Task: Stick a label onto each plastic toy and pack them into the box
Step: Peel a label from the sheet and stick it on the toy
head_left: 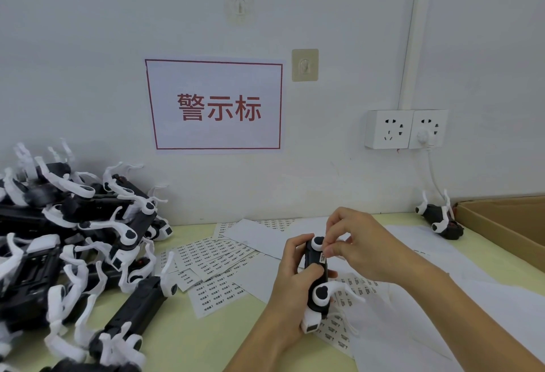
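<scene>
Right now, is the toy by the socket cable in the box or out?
Out. The lone toy lies on the table, beside the cardboard box.

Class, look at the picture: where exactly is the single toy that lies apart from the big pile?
In the head view, the lone toy lies far right on the table, against the wall, just left of the cardboard box and below the wall sockets.

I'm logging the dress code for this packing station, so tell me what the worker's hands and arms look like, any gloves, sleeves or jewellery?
Both the left hand and the right hand are bare, with no gloves. No ring, watch or bracelet shows. Both forearms are uncovered as far as the picture's edge, so no sleeves are in view. The nails look short and unpainted.
</scene>
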Demonstrator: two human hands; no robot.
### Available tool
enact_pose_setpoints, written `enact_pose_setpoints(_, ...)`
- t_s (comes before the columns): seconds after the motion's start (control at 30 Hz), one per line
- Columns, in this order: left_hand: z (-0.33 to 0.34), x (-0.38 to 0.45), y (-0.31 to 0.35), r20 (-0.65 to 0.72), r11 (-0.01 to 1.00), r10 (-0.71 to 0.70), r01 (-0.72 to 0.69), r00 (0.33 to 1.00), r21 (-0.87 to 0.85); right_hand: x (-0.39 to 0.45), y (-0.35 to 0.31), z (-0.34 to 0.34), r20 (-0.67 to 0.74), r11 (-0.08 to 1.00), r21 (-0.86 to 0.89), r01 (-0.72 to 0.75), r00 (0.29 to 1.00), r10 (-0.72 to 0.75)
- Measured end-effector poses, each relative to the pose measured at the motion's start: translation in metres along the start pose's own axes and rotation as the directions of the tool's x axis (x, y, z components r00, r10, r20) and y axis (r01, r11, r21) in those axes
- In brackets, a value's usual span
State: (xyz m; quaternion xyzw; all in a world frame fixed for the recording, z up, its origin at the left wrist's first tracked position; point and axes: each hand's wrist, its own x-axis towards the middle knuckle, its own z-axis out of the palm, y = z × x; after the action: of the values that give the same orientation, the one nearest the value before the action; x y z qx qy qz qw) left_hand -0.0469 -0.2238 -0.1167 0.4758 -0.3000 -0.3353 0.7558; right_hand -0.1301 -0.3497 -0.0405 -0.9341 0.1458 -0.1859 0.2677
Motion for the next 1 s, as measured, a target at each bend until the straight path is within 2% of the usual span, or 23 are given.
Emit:
enact_pose_setpoints(0.4,-0.001,0.0034,-0.003,-0.018,1.0,0.007,-0.008,1.0,-0.005,0.0002,-0.0002,0.0026,-0.016,1.0,0.022,-0.005,1.0,0.005)
enact_pose_setpoints(0.6,-0.002,0.0038,-0.0052,-0.029,0.998,0.031,-0.029,0.999,0.062,-0.0009,-0.0017,0.0033,-0.02,1.0,0.015,-0.002,1.0,0.002)
enact_pose_setpoints(1.0,-0.0036,0.003,-0.0058,-0.043,0.995,0.05,-0.046,0.998,0.085,-0.0085,-0.009,0.0015,-0.034,0.984,-0.169,0.059,0.997,-0.066)
